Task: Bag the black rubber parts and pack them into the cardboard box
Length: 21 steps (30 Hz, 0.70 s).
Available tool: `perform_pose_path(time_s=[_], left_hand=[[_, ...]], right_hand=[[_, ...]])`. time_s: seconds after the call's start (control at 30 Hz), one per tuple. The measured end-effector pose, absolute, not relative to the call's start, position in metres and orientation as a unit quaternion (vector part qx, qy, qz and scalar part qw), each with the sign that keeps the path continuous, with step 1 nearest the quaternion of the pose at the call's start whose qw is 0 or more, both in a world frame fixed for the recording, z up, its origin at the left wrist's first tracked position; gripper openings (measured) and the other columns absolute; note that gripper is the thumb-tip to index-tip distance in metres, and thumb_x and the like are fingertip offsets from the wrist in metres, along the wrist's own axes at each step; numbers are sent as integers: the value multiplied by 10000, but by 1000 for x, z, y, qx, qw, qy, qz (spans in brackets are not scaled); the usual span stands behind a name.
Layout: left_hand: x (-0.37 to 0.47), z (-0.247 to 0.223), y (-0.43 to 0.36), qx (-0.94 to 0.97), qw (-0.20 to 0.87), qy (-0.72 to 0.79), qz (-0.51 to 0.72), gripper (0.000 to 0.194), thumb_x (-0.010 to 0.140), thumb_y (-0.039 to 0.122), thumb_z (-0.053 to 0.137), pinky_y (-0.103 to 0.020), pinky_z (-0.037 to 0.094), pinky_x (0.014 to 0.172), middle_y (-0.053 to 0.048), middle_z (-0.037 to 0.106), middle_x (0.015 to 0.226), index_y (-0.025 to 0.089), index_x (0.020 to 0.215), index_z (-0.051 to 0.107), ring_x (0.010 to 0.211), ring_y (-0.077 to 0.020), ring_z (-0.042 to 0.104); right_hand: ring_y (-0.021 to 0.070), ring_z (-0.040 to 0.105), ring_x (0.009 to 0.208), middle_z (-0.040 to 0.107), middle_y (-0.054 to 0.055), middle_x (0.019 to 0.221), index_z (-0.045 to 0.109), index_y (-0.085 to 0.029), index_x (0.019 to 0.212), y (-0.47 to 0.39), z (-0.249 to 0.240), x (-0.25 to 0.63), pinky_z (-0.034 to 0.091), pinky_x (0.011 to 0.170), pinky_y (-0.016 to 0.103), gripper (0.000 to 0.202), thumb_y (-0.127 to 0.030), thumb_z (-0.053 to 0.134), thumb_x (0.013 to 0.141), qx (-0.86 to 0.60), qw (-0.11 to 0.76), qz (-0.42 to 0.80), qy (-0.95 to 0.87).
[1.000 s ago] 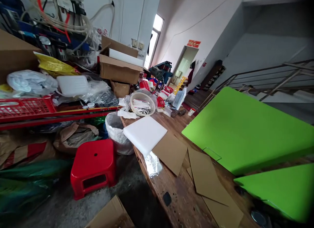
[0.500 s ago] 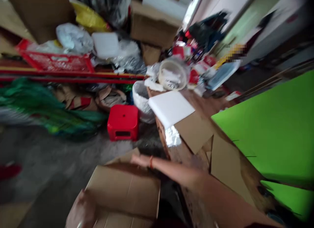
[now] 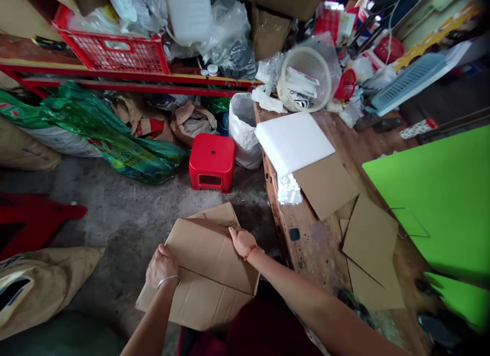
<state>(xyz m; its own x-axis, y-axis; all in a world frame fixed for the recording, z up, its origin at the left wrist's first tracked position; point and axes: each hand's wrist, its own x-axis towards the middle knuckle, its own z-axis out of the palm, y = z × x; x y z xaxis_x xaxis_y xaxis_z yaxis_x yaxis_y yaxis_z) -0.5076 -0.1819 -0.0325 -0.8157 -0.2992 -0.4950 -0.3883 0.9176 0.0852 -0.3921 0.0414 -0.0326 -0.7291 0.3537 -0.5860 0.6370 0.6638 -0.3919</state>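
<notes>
A brown cardboard box (image 3: 212, 289), with its flaps folded over the top, rests close in front of my body at the bottom middle. My left hand (image 3: 163, 266), a silvery bangle on its wrist, is closed on the box's left edge with the thumb on top. At the far right corner, my right hand (image 3: 244, 240) grips the cardboard by a flap, its thumb side up; a red-orange bracelet circles that wrist. The fingertips of both hands are partly hidden behind the cardboard.
To the right stands a wooden table (image 3: 317, 248) bearing cardboard sheets (image 3: 369, 231), a white foam slab (image 3: 294, 141) and a round basket (image 3: 304, 80). Ahead on the floor are a red stool (image 3: 212, 162) and a white sack (image 3: 243, 131). A red crate (image 3: 118, 52) sits on the shelf.
My view has shifted, so the room appears higher and farther right. My right hand has come nearer my body along the box, and my left hand shows more fully on its edge.
</notes>
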Motion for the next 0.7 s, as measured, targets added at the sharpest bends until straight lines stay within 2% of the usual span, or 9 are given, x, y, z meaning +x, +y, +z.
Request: perform_pose_path(time_s=[0.1,0.17,0.3,0.4,0.47,0.53,0.57,0.6,0.7], left_hand=[[-508,-39,-182,-181,236,951,84,493,963,467,282,-455,481,869,-125,681,1067,143,1112,621,979,-231,639],[-507,-42,-182,-179,233,953,80,486,961,478,298,-455,487,874,-117,679,1067,144,1105,620,984,-226,639],[-505,-42,-185,-159,226,958,74,491,965,465,277,-472,506,854,-128,681,1066,144,1099,624,976,-237,650],[-508,-29,-185,-107,212,968,82,572,968,393,162,-518,507,825,-204,681,1049,103,1086,641,1025,-317,638],[-511,-17,-180,-37,181,978,98,589,955,360,127,-578,424,950,-241,594,1244,81,1193,587,1233,-365,503],[-511,-7,-172,58,144,981,121,584,946,384,155,-573,228,1113,-195,363,1493,89,1382,407,1424,-328,224],[-510,-3,-168,113,136,975,131,596,943,404,176,-544,140,1153,-156,255,1555,104,1440,312,1457,-294,106],[-508,-1,-164,167,139,966,140,610,938,423,202,-523,86,1168,-131,202,1577,118,1463,265,1465,-274,51],[-501,0,-154,280,183,935,118,596,925,464,295,-548,73,1159,-148,219,1569,159,1435,343,1456,-309,99]], right_hand=[[310,164,1440,236,168,1545,261,-89,1484,-4,-25,-345,180,1148,535,634,-434,363,963,240,135,-252,928],[306,95,1453,136,125,1575,163,-119,1512,-35,-28,-315,130,1161,552,706,-432,426,937,174,85,-225,955],[300,93,1453,154,105,1572,128,-129,1516,-65,-39,-292,133,1161,567,723,-342,476,919,149,75,-199,966],[295,87,1454,178,121,1565,149,-116,1512,-61,-36,-296,117,1163,581,716,-393,457,929,156,67,-220,961],[278,83,1457,190,121,1563,170,-117,1510,-57,-31,-299,94,1172,569,695,-440,413,945,159,59,-243,955],[261,85,1458,206,118,1560,192,-117,1506,-54,-26,-301,66,1182,549,666,-452,373,959,164,48,-259,950],[254,89,1457,214,117,1558,202,-117,1503,-53,-26,-302,54,1185,538,652,-445,365,963,166,43,-266,949],[248,94,1457,220,117,1556,208,-119,1501,-53,-26,-302,42,1188,527,645,-437,369,963,167,39,-272,947],[232,108,1454,223,99,1554,189,-156,1504,-54,-27,-304,4,1196,482,661,-442,401,947,175,25,-290,941]])
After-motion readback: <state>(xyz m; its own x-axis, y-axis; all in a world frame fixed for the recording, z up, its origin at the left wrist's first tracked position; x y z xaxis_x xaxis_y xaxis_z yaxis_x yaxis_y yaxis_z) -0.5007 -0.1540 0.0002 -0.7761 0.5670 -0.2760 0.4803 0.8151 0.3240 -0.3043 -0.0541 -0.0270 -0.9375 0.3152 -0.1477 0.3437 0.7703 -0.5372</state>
